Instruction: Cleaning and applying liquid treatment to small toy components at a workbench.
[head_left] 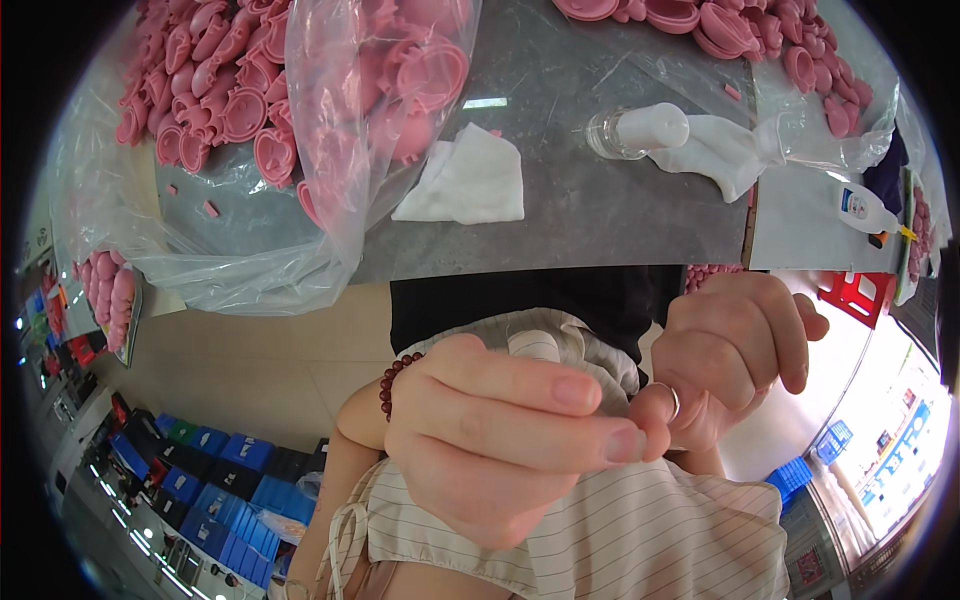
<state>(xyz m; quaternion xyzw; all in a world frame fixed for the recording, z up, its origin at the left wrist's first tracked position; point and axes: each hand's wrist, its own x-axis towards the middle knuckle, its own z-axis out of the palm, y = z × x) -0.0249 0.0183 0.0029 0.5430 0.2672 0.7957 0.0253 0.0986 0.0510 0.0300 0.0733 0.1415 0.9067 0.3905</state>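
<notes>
Both of my hands are raised in front of my body, below the near edge of the grey table (560, 220). My left hand (490, 430) has its fingers pressed together in a pinch. Its fingertips meet a finger of my right hand (730, 350), which wears a thin ring (675, 402). The fingers of my right hand are curled in. Whatever lies between the fingertips, if anything, is hidden. A beaded bracelet (388, 385) circles my left wrist. On the table a folded white cloth (470, 180) lies closest beyond the hands.
Pink moulded parts (220, 90) heap at the far left, partly under a clear plastic bag (330, 150). More pink parts (730, 30) lie far right. A clear bottle with white cap (650, 128) touches another white cloth (715, 160). A white squeeze bottle (865, 210) lies right.
</notes>
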